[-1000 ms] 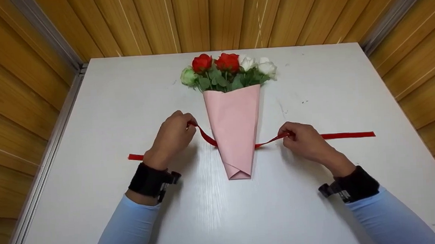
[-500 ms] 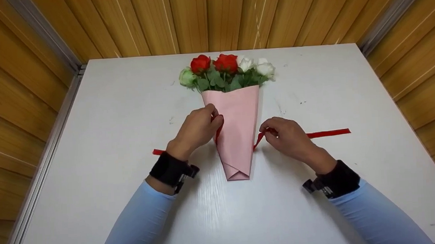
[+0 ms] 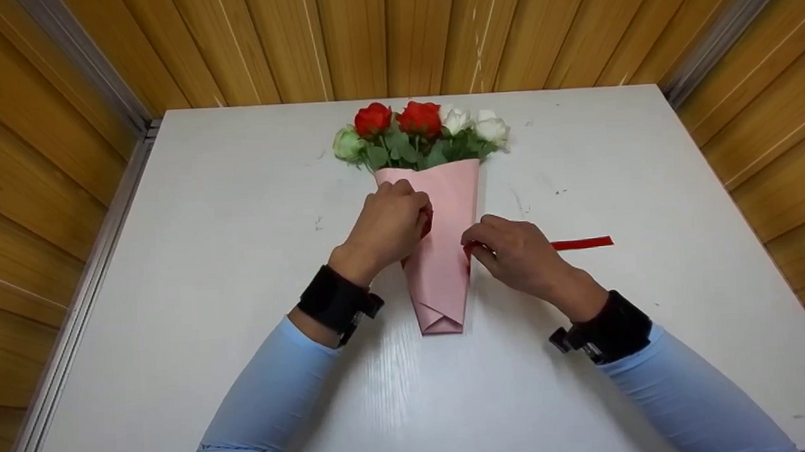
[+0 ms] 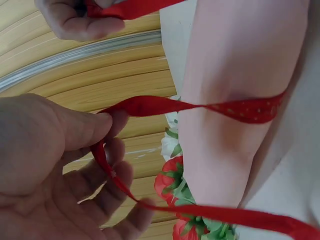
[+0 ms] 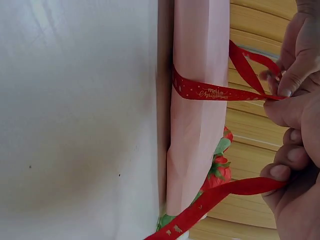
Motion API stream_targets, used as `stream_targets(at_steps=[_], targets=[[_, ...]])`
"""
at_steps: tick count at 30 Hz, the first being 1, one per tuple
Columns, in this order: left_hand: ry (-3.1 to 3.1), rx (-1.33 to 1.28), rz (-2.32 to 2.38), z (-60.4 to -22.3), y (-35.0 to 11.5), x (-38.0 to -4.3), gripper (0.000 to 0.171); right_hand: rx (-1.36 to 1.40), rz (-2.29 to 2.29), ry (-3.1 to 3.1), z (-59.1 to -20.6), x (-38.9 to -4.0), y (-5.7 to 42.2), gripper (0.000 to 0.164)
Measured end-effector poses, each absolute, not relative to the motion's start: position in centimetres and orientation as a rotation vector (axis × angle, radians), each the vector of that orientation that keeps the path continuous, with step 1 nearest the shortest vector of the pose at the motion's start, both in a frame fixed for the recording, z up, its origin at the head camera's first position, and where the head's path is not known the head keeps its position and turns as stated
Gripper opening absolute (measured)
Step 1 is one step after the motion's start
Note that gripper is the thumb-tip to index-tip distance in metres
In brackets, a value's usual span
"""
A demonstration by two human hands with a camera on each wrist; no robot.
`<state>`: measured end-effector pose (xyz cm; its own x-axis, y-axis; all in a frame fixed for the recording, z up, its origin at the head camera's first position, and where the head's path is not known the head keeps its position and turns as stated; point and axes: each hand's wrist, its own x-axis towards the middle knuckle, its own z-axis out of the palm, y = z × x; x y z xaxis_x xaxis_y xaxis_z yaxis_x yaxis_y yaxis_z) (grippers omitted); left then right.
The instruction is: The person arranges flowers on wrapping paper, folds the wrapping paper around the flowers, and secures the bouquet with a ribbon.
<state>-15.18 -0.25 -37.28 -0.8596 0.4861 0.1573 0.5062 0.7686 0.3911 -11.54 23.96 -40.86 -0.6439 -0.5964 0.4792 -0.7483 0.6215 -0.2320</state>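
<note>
A bouquet of artificial-looking roses in pink wrapping paper (image 3: pixel 449 196) lies on the white table, blooms toward the far edge. A red ribbon (image 5: pixel 210 92) printed with gold "Merry Christmas" passes around the wrapped stems. Over the paper's front, my left hand (image 3: pixel 390 220) pinches one length of ribbon (image 4: pixel 150 106) between thumb and index finger; its tail trails past the other fingers. At the bouquet's right side my right hand (image 3: pixel 518 256) pinches the other length, whose free end (image 3: pixel 586 243) sticks out to the right. Both ribbon lengths rise off the paper.
Red roses (image 3: pixel 419 118), white roses (image 3: pixel 492 129) and a pale green rose (image 3: pixel 348 144) fan out above the paper. The white table (image 3: pixel 235 193) spreads around the bouquet. Wood-look panels (image 3: pixel 413 32) stand behind and at both sides, with metal corner posts.
My left hand has moved right, from beside the bouquet to over its front, carrying the ribbon along. My right hand has come left to the paper's edge, and the ribbon's right tail has shifted inward.
</note>
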Motion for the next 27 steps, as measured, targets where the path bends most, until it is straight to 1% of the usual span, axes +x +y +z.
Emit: stream_targets(at_steps=[4, 8, 13, 23, 25, 27], targets=[[-2.767, -0.689, -0.557, -37.5, -0.3, -15.3, 0.024, 0.963, 0.601, -2.581, -40.8, -11.4, 24.4, 0.018], [-2.683, -0.551, -0.651, -37.8, -0.3, -15.3, 0.022, 0.853, 0.627, -2.67, -40.6, -11.3, 24.9, 0.014], [-2.677, -0.475, -0.903, -38.0, -0.2, -15.0, 0.019, 0.822, 0.619, -2.674, -40.6, -11.2, 25.2, 0.012], [-2.748, -0.435, -1.744, -37.7, 0.4, -14.8, 0.028, 0.752, 0.718, -2.754, -39.8, -10.9, 25.3, 0.014], [-2.764, -0.447, -1.816, -37.6, 0.8, -14.7, 0.029, 0.737, 0.756, -2.73, -39.7, -11.0, 25.3, 0.014], [-2.816, -0.472, -1.791, -37.6, 1.3, -14.7, 0.031, 0.728, 0.795, -2.69, -39.5, -11.0, 25.3, 0.013]])
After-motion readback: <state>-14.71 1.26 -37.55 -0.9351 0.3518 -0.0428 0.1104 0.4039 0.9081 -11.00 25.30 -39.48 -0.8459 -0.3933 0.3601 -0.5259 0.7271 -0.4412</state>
